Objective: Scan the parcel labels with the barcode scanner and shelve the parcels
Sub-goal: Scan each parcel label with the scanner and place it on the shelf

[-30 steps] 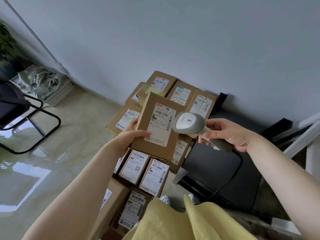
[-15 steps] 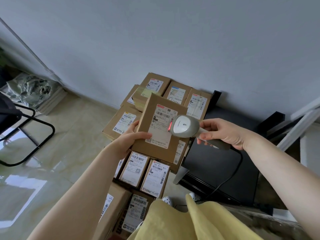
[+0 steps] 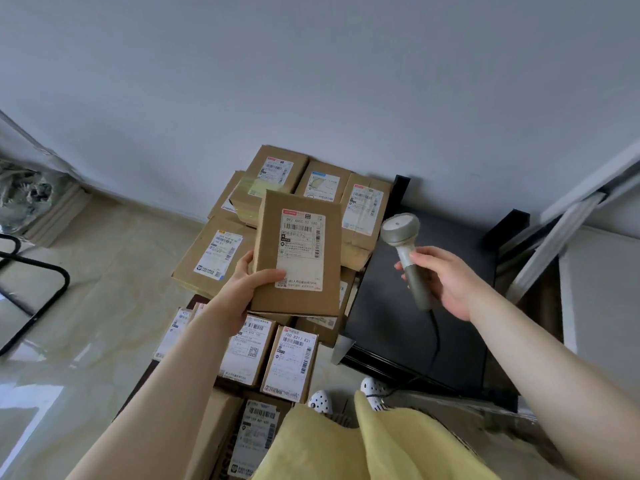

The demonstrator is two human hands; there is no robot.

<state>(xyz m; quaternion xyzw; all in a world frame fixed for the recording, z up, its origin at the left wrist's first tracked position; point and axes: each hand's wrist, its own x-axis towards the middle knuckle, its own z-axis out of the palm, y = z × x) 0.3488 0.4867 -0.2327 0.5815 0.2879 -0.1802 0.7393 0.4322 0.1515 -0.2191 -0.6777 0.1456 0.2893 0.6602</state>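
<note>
The left hand (image 3: pixel 239 289) is holding a brown parcel (image 3: pixel 298 251) by its lower left edge, with the thumb lying across the front face and touching the corner of the white label (image 3: pixel 301 249); the other fingers are curling behind the box. The parcel is being held upright in the air, its label facing the camera, above the pile of parcels (image 3: pixel 273 344) on the floor.

The right hand (image 3: pixel 446 282) is gripping the grey handle of the barcode scanner (image 3: pixel 403 247), fingers wrapped around it. The scanner is standing nearly upright, its round head at the top, just to the right of the held parcel and not touching it. A black cable (image 3: pixel 437 344) is hanging down from the handle.

Below the hands, many cardboard boxes with labels are lying stacked against the grey wall (image 3: pixel 311 81). To the right of them a black low counter (image 3: pixel 433 306) is standing. At the bottom edge, yellow cloth (image 3: pixel 363 441) and white perforated shoes (image 3: pixel 320 401) are showing. On the left, a black metal frame (image 3: pixel 38 303) is resting on the glossy tiled floor (image 3: pixel 86 341).
</note>
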